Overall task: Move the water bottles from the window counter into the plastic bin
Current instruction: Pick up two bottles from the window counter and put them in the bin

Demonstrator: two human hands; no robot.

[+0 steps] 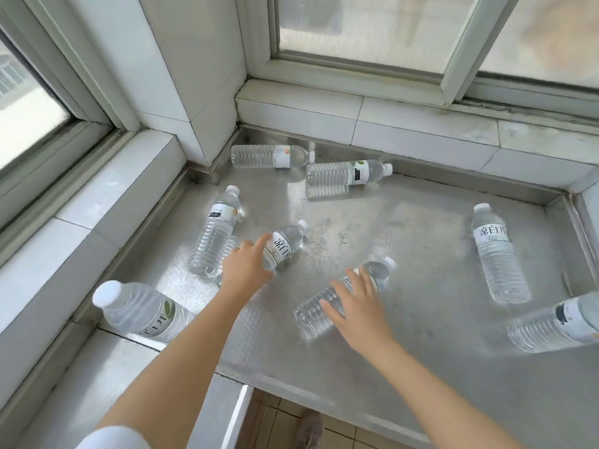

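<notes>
"凉白开" on bottle label (492, 236) (white)

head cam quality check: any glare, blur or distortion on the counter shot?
Head view: daylight from the windows throws glare on the steel counter, brightest near the back bottles; wide-angle lens bends the window frames and stretches the near-left bottle; left hand and right hand slightly soft, labels still readable.

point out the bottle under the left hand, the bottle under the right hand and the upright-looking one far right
bottle under the left hand (285, 246), head view, on its label
bottle under the right hand (312, 314), head view, on its ribbed body
far right bottle (494, 251), head view, on its label
</notes>
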